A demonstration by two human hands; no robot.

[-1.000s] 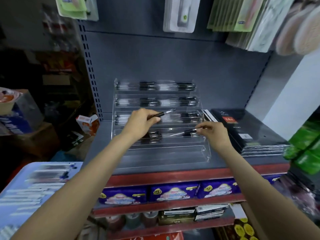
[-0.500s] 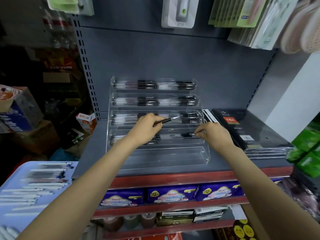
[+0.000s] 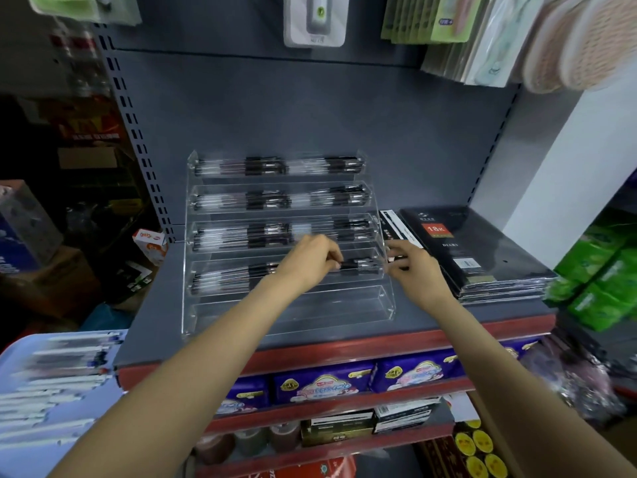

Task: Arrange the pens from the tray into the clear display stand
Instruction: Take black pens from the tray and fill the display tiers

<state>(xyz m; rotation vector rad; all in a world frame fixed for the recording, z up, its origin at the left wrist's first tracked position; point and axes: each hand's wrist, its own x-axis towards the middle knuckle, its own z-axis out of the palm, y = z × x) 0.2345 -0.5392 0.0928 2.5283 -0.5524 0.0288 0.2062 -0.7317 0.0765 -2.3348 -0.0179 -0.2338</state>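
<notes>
Lowest trough of display stand (image 3: 289, 307) at frame centre open; notebook stack (image 3: 482, 257) crowds stand's right side.

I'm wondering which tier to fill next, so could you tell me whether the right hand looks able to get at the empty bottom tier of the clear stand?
Probably yes: the right hand hovers just above the bottom tier, whose open top faces it with nothing between.

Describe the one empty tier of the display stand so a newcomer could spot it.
On the grey shelf stands a clear stepped display stand. Its lowest, frontmost tier lies nearest the shelf's red edge, below both hands. Unlike the four tiers above, it holds no pens.
</notes>
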